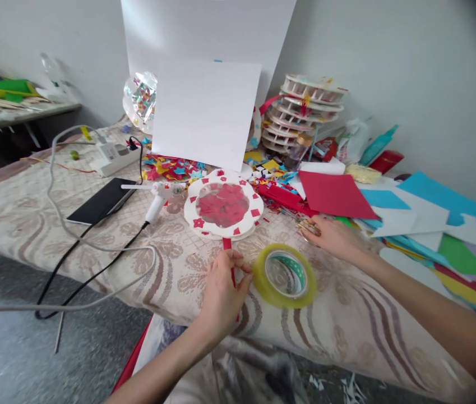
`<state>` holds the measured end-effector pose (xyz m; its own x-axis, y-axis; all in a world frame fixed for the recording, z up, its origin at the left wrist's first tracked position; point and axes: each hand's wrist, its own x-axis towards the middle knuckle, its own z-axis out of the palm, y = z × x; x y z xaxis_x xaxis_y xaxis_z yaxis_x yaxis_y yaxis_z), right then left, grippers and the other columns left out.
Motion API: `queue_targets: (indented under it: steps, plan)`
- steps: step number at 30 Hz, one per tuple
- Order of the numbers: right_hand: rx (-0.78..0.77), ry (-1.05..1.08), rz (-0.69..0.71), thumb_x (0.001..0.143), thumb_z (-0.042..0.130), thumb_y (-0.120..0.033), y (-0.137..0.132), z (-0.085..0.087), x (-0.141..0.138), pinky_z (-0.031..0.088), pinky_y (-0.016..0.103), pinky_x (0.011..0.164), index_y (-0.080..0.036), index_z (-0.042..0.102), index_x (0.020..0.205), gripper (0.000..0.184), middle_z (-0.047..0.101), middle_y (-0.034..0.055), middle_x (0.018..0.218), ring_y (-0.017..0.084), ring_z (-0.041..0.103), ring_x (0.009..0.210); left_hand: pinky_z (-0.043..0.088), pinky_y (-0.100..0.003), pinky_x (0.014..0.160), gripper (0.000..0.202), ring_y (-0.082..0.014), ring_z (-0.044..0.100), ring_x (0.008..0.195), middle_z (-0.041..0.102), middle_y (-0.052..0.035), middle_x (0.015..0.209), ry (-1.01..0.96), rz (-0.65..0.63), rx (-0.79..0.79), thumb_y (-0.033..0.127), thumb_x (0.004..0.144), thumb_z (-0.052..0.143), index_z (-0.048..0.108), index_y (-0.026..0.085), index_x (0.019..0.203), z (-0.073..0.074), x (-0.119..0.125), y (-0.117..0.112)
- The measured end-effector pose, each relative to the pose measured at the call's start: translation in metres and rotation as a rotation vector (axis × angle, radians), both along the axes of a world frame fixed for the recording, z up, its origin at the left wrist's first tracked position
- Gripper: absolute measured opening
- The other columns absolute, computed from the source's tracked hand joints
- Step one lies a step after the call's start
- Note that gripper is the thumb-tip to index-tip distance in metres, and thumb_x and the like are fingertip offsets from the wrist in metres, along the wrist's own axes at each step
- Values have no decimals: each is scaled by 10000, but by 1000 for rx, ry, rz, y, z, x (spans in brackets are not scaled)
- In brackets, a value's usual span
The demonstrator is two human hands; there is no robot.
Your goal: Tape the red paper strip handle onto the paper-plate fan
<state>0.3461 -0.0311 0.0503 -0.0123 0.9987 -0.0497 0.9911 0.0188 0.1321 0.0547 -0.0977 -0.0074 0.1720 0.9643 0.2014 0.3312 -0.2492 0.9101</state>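
A round paper fan [223, 205] with a scalloped white rim, small red cut-outs and a see-through red middle lies flat on the table. Its narrow red handle [227, 244] points toward me, and my left hand [226, 289] is closed around it. To the right, my right hand [333, 237] has its fingers closed on gold-handled scissors [308, 229] at the table top; their blades are hard to make out. Between my hands lies a big roll of yellowish clear tape [285, 276], close to my left fingertips.
A white glue gun [157, 205], a black flat box [101, 201] and a power strip [119, 157] with cables are at left. A white board [208, 112] stands behind paper scraps [179, 167]. Coloured paper sheets [336, 193] and a tiered white stack [300, 115] are at right.
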Motion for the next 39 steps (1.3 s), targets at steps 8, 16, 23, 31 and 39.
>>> queue_targets:
  steps: [8, 16, 23, 31, 39]
  plan:
    - [314, 429, 349, 969, 450, -384, -84, -5, -57, 455, 368, 831, -199, 572, 1025, 228, 631, 82, 1014, 233, 585, 982, 438, -406, 848, 332, -198, 637, 895, 672, 6, 876, -11, 20, 24, 60, 770, 576, 439, 239, 1013, 0, 1, 0]
    - [364, 411, 423, 930, 521, -217, -127, -33, -109, 335, 432, 840, -188, 588, 850, 109, 646, 44, 804, 257, 559, 916, 417, -460, 876, 307, -222, 619, 922, 662, -11, 884, 22, 49, 56, 71, 783, 575, 444, 233, 1008, 2, 3, -4]
    - [466, 444, 389, 936, 535, -256, -133, -35, -106, 356, 428, 850, -192, 582, 822, 139, 652, 45, 816, 244, 571, 899, 401, -475, 890, 190, -228, 619, 945, 664, -21, 890, 32, 99, 135, 175, 838, 585, 465, 237, 971, 13, 9, -9]
    - [632, 463, 414, 909, 597, -201, -141, -40, -107, 404, 450, 857, -184, 571, 980, 78, 657, 62, 874, 251, 550, 888, 458, -360, 788, 209, -174, 602, 796, 583, 19, 758, -261, 11, -39, 264, 846, 596, 429, 236, 968, 31, 10, -12]
    - [692, 474, 353, 916, 587, -221, -149, -38, -108, 416, 460, 848, -187, 539, 1025, 124, 650, 61, 849, 252, 569, 852, 414, -368, 903, 404, -187, 526, 1011, 501, -20, 1005, -240, 165, 29, 306, 750, 722, 426, 238, 1017, 28, 15, -13]
